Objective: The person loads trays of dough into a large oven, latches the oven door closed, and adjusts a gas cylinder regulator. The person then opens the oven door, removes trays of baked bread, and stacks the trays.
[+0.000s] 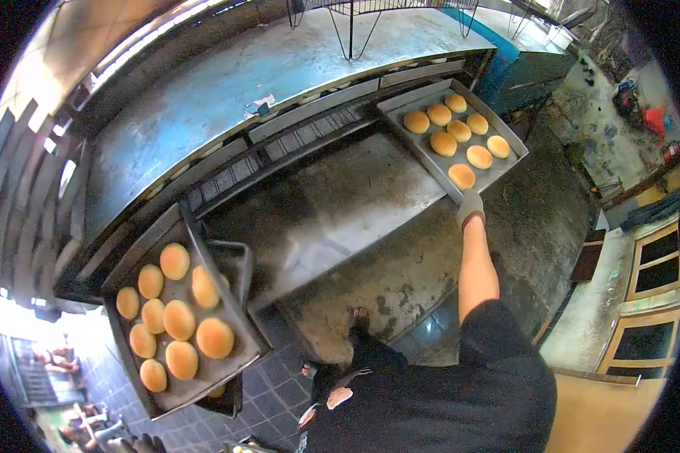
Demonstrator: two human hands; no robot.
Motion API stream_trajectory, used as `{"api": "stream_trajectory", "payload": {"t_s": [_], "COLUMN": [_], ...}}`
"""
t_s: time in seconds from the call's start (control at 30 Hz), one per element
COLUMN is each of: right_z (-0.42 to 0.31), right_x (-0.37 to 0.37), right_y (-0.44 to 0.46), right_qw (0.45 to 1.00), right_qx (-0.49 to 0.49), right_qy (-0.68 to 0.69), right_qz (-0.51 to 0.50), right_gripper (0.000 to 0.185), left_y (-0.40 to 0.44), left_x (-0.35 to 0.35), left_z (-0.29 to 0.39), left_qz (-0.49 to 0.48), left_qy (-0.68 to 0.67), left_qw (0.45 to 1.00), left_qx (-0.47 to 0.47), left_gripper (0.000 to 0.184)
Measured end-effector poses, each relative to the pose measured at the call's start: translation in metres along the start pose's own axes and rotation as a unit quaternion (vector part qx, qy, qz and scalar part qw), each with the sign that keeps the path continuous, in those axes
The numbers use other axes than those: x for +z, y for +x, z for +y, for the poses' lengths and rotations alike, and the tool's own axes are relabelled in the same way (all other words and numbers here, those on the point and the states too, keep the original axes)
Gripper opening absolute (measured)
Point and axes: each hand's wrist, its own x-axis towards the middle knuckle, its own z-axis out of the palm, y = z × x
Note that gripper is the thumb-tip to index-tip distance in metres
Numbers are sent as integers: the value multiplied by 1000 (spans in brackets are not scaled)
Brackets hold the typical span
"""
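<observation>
My right arm reaches out to a metal baking tray (502,171) at the upper right. My right hand (471,205), in a grey glove, is closed on the near corner of this tray. Several golden round buns (459,131) sit spread over it. The tray rests partly over an open metal oven door (370,189). My left hand does not show. At the left, a second baking tray (238,343) carries larger-looking golden buns (179,320), and it sits above another dark tray (238,264).
A long oven with a worn blue top (196,143) runs across the back, with a wire rack (351,34) on it. Dark floor tiles (272,408) lie below. People sit at the far lower left. Windows (653,260) line the wall at right.
</observation>
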Motion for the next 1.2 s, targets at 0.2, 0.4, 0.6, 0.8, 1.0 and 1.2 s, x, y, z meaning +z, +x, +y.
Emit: {"api": "stream_trajectory", "payload": {"t_s": [0.2,0.4,0.6,0.8,1.0,1.2], "right_z": [83,9,23,-92,-249,-382], "right_x": [32,-49,-90,-95,-51,90], "right_y": [-140,-435,-602,-649,-588,-492], "right_qw": [939,804,928,758,823,732], "right_qx": [-119,42,-34,95,-108,-341], "right_qy": [322,584,354,586,286,155], "right_qz": [24,-107,-107,-268,-478,-570], "right_gripper": [37,28,20,47,61,39], "left_y": [43,54,41,77,64,38], "left_x": [-20,-8,-10,-53,-141,-134], "left_z": [-53,-41,-49,-70,-50,-18], "left_qz": [-63,-223,-524,-522,-365,-190], "left_qy": [-49,-155,-227,-120,-191,-234], "left_qw": [997,961,820,844,885,941], "left_qx": [-10,55,37,-40,-217,-154], "left_gripper": [74,78,92,109,121,113]}}
